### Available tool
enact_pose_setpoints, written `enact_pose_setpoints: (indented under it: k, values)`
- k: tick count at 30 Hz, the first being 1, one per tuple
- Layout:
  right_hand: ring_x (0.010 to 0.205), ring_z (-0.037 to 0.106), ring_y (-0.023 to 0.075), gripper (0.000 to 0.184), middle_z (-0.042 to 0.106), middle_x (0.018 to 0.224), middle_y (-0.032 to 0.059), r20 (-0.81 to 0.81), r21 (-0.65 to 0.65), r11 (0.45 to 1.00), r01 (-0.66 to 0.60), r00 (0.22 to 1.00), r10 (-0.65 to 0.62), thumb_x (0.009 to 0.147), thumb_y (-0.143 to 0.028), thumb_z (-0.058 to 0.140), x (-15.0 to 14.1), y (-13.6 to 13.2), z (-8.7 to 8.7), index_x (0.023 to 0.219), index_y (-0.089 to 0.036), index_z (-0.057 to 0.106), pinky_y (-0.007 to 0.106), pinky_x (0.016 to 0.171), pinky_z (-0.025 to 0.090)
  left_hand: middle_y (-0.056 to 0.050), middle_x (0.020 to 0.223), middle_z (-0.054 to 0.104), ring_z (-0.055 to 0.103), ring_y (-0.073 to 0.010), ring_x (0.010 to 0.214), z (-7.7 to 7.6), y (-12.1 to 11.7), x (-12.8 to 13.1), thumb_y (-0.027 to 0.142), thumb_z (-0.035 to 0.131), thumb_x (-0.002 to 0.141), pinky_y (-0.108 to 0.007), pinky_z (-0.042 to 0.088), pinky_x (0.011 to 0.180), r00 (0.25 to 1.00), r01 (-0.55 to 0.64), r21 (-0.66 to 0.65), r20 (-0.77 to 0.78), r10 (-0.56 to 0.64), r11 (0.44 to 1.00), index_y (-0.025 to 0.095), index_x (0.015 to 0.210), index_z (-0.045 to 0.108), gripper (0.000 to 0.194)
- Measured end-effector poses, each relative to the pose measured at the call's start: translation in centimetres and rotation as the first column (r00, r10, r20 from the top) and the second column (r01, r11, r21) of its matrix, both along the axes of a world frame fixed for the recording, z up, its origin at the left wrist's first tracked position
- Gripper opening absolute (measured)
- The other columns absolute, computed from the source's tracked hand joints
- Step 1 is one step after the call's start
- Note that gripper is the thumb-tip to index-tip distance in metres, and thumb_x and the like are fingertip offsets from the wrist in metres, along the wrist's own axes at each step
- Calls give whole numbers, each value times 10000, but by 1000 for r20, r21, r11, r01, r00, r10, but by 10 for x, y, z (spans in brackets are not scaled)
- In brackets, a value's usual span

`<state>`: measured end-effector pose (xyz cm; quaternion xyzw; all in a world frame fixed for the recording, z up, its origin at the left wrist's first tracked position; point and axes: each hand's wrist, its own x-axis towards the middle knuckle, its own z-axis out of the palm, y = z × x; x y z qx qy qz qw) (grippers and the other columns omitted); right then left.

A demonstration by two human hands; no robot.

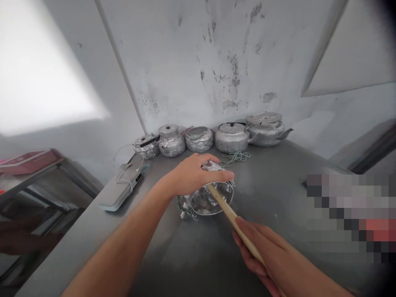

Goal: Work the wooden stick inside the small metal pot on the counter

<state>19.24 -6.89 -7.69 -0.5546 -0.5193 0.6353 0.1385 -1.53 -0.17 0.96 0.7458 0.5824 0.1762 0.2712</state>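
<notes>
A small dented aluminium pot (227, 193) lies tilted on the grey table, its round mouth facing me. My left hand (201, 173) grips it from above, thumb near the rim and fingers over the far side, hiding much of its body. A wooden stick (227, 212) is held in my right hand (258, 247), fingers wrapped round its shaft. The stick's far end reaches the pot's mouth; its very tip is hidden. Green-and-white cord (187, 209) hangs at the pot's left side.
Along the wall stand several aluminium kettles and pots, including a spouted kettle (232, 138). Patterned cord (236, 158) lies before them. At left is a grey power bank (120, 192) with a white cable. A pink tray (31, 161) rests on a side shelf.
</notes>
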Motion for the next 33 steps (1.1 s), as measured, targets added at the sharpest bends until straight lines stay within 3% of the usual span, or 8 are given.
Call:
enact_pose_setpoints:
  k: [7, 17, 25, 33]
  values:
    - [373, 329, 74, 501, 396, 574, -72, -54, -33, 999, 18, 998, -19, 1004, -624, 289, -2, -1, 6, 814, -233, 537, 185, 344, 296, -47, 1501, 505, 510, -375, 1321, 0, -1, 0, 858, 557, 771, -437, 462, 1019, 1000, -8, -18, 7, 8, 1000, 357, 1393, 576, 799]
    - [382, 352, 71, 486, 400, 549, -81, 43, 69, 997, -25, 999, 22, 1067, -464, 189, -4, -1, 14, 805, -212, 511, 186, 369, 362, -34, 1510, 499, 501, -365, 1328, 2, -3, 3, 822, 564, 803, -433, 453, 1036, 1000, -19, -38, 0, 19, 999, 359, 1394, 574, 751]
    - [382, 356, 69, 477, 413, 574, -77, 10, 48, 998, -39, 999, 39, 1057, -500, 207, -2, -1, 8, 808, -217, 500, 178, 346, 348, -39, 1503, 506, 490, -361, 1339, 1, -2, 3, 831, 559, 804, -440, 440, 1058, 1000, -3, -26, 3, 3, 1000, 357, 1394, 578, 756]
    - [397, 330, 79, 480, 402, 590, -68, 2, 16, 1000, -16, 1000, 15, 1069, -473, 191, -4, -2, 16, 836, -217, 524, 191, 362, 322, -38, 1501, 507, 495, -373, 1339, 0, -1, 2, 853, 545, 796, -454, 427, 1075, 1000, -4, -17, -6, 4, 1000, 367, 1394, 576, 771]
